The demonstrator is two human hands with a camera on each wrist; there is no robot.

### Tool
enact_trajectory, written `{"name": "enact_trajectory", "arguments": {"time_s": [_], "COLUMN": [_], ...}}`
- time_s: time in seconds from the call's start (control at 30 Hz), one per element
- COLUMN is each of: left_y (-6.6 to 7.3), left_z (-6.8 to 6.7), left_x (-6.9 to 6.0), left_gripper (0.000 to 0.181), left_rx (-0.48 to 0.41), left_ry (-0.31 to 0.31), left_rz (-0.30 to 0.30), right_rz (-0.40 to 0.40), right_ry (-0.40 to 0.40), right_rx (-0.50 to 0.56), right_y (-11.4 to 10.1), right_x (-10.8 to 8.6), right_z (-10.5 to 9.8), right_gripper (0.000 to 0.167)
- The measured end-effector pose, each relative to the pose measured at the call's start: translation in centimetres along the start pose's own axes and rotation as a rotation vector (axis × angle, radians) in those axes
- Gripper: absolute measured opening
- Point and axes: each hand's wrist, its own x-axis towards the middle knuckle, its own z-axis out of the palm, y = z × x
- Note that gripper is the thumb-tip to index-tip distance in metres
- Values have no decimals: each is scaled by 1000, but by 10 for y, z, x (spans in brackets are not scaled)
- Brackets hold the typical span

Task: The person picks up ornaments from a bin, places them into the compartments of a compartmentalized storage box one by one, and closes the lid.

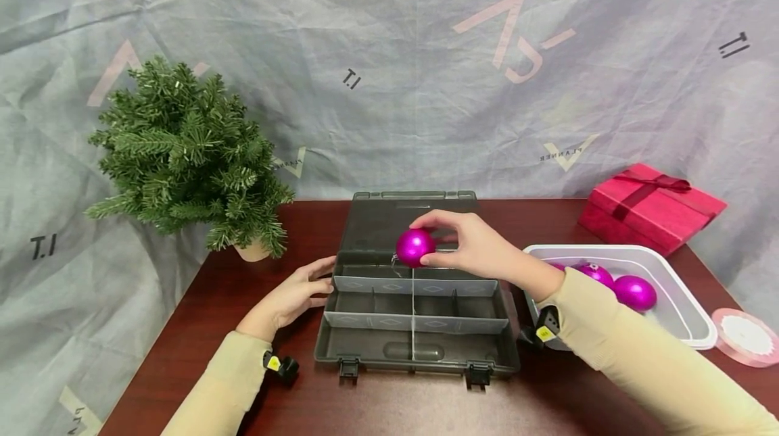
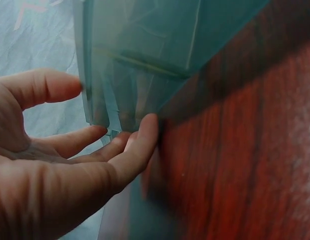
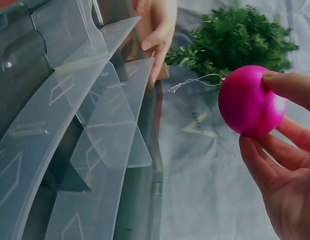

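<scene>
A shiny magenta ball ornament (image 1: pixel 416 248) is pinched between the thumb and fingers of my right hand (image 1: pixel 471 247), above the back part of the box. In the right wrist view a silvery string loop (image 3: pixel 197 81) hangs from the ornament's cap. The dark translucent plastic organizer box (image 1: pixel 420 368) lies with its lid (image 1: pixel 389 223) laid back; dividers split it into several compartments, and no ornament shows in them. At the box's left side rests my left hand (image 1: pixel 298 294), its thumb and loosely bent fingers touching the wall (image 2: pixel 139 50) in the left wrist view.
A small artificial pine tree (image 1: pixel 182 152) stands back left. On the right, a white tub (image 1: pixel 675 287) holds several magenta ornaments (image 1: pixel 634 293), partly hidden by my right sleeve. Behind it sits a red gift box (image 1: pixel 651 209); a pink ribbon roll (image 1: pixel 745 336) lies at the right edge.
</scene>
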Motion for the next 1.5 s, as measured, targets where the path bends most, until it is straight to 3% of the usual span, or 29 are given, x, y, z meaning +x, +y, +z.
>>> {"name": "enact_trajectory", "arguments": {"time_s": [0.33,0.7,0.97,1.5], "left_y": [-1,-1,0,-1], "left_z": [-1,-1,-1,-1], "left_x": [2,1,1,0], "left_gripper": [72,73,73,74], "left_rx": [-9,-5,0,5], "left_ry": [1,-3,1,10], "left_rz": [-5,3,0,-6], "right_rz": [86,158,157,157], "right_ry": [-23,-70,-95,-57], "right_rx": [-20,-45,-43,-85], "right_y": [21,45,59,68], "right_x": [23,33,35,32], "right_z": [21,44,55,64], "right_gripper": [43,43,42,41]}}
